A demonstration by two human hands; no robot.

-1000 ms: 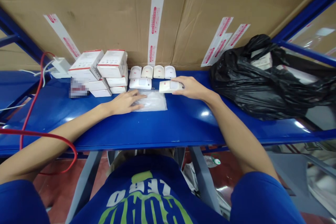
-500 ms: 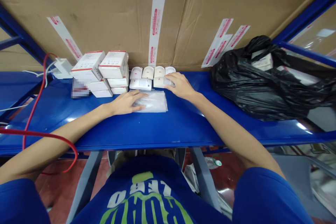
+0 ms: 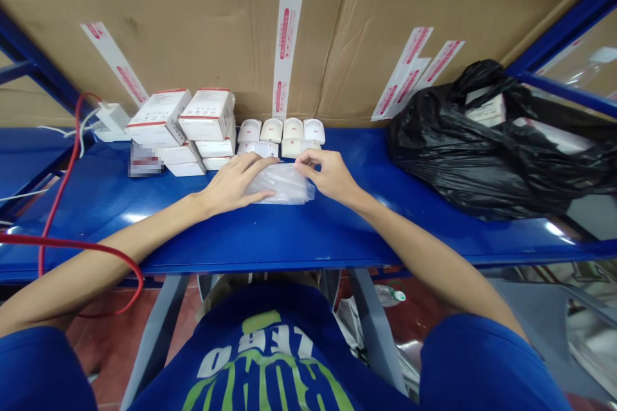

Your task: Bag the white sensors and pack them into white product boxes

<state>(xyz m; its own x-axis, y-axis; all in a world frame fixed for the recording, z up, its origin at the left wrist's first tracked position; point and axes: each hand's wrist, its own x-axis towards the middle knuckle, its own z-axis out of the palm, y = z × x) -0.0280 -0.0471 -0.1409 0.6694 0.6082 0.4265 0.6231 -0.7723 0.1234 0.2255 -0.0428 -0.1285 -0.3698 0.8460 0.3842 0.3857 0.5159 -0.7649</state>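
Observation:
A small stack of clear plastic bags [image 3: 286,185] lies flat on the blue shelf in front of me. My left hand [image 3: 234,185] rests on its left end, thumb and fingers apart. At the upper right corner of the bags, my right hand [image 3: 330,174] has thumb and forefinger pinched together on the plastic. Just behind are several white motion detectors [image 3: 293,130] in two rows, some in the front row partly hidden by my fingers.
White boxes with red edges [image 3: 205,117] are stacked on the left, beside a white adapter [image 3: 113,119]. A red cable [image 3: 72,160] loops over the left side. A black plastic bag [image 3: 448,148] holding boxes stands on the right. Cardboard [image 3: 193,26] lines the back.
My right hand has left the front-row detector and come down to the bags' corner, closing its fingertips on it. The bags' right edge has spread a little rightward. My left hand has shifted slightly.

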